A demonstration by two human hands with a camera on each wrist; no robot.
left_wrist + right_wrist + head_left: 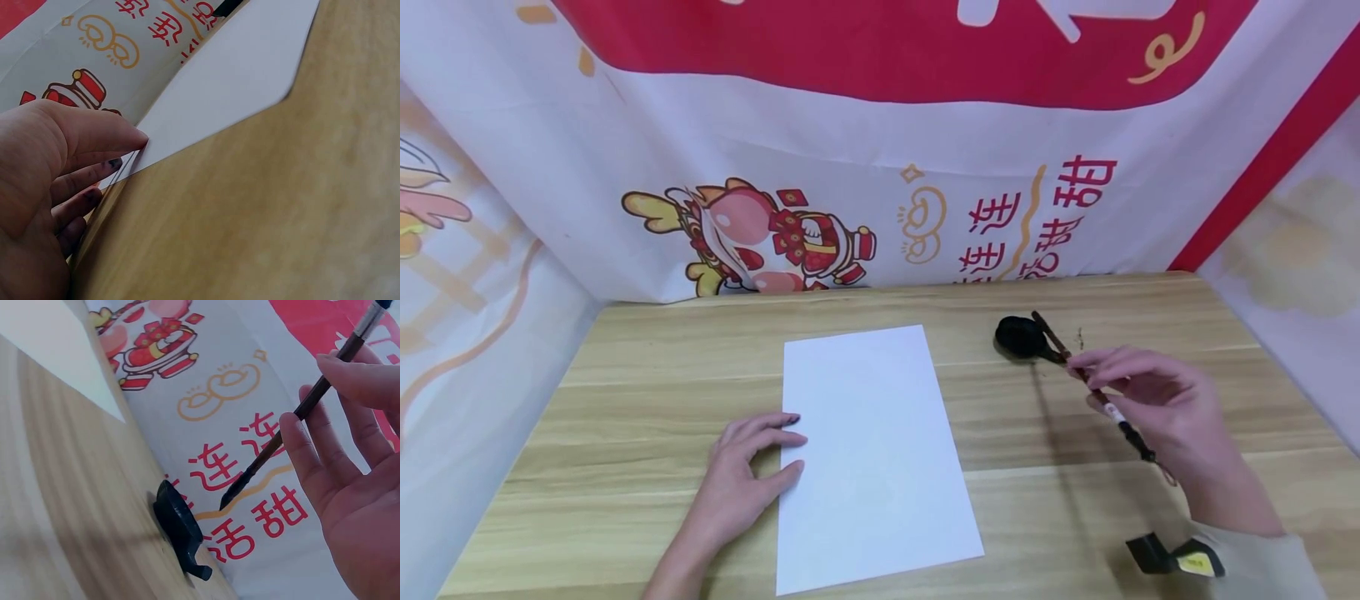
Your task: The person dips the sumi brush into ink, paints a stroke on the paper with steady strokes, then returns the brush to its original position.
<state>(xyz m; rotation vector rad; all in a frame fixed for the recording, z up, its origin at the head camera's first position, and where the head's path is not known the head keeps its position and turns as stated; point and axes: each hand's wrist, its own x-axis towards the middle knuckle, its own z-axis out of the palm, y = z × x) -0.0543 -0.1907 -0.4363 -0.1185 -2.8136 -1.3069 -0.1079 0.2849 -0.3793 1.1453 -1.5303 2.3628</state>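
My right hand (1157,400) pinches a brown-handled ink brush (306,403) between thumb and fingers, its dark tip pointing down and away. In the head view the brush overlaps the handle of a small black ink dish (1019,337); in the right wrist view its tip hangs above the dish (178,522). A white sheet of paper (872,458) lies flat on the table. On its left edge rest the fingertips of my left hand (741,471), fingers loosely bent. Dark smudges mark a fingertip (115,164) of that hand.
The wood-grain table (625,400) meets a printed white and red cloth (850,150) at the back, with cloth walls at both sides. Small dark specks (1080,337) dot the table beside the ink dish. A black and yellow device (1180,557) sits at my right sleeve.
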